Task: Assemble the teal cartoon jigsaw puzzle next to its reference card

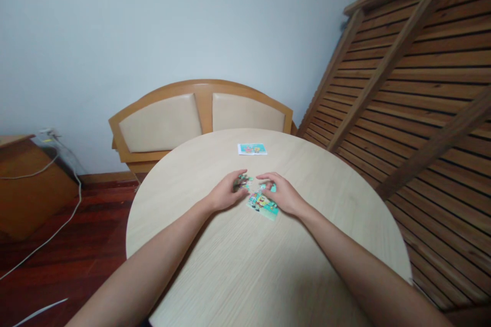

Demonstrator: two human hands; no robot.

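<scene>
My left hand (229, 192) is on the table, thumb and index finger spread apart around a small group of green-and-white picture pieces (244, 182), apparently loose jigsaw pieces. Beside it, my right hand (283, 193) curves over a partly joined jigsaw puzzle (264, 204) with a turquoise cartoon picture. Its thumb reaches over the puzzle, and a gap shows between thumb and index finger. The right palm and fingers hide part of the picture. Beyond both hands lies a small printed picture card (252, 149) with cartoon figures on a turquoise ground.
The pale round table (215, 276) stands before a wooden headboard (207, 89) with cream panels. Slatted wooden boards (422, 92) lean along the right side. At the left are a wooden cabinet (26, 184) and a white cable (57, 230) above the dark red floor (92, 245).
</scene>
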